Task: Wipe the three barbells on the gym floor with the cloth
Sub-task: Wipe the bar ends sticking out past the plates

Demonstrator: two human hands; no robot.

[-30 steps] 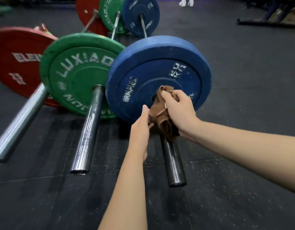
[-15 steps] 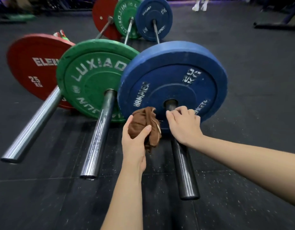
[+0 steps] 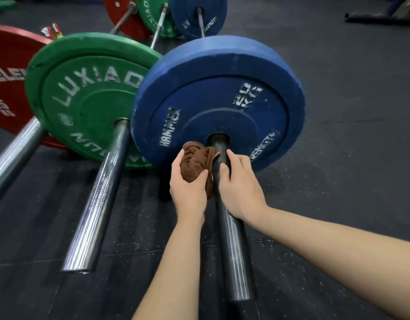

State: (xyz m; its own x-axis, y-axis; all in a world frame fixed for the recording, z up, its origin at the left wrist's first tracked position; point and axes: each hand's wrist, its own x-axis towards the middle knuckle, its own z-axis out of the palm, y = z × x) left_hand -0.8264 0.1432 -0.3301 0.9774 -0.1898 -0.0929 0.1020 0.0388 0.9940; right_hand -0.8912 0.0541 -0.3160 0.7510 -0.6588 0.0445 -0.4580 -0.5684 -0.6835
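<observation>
Three barbells lay side by side on the gym floor (image 3: 349, 181): the red-plated barbell (image 3: 7, 84), the green-plated barbell (image 3: 93, 93) and the blue-plated barbell (image 3: 218, 93). The right hand (image 3: 238, 188) was curled around the blue-plated barbell's sleeve (image 3: 231, 250). The left hand (image 3: 188, 188) gripped the bunched brown cloth (image 3: 194, 158), which touched the sleeve's left side.

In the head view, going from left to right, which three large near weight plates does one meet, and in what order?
Red round rubber weight plate → green round rubber weight plate → blue round rubber weight plate.
</observation>
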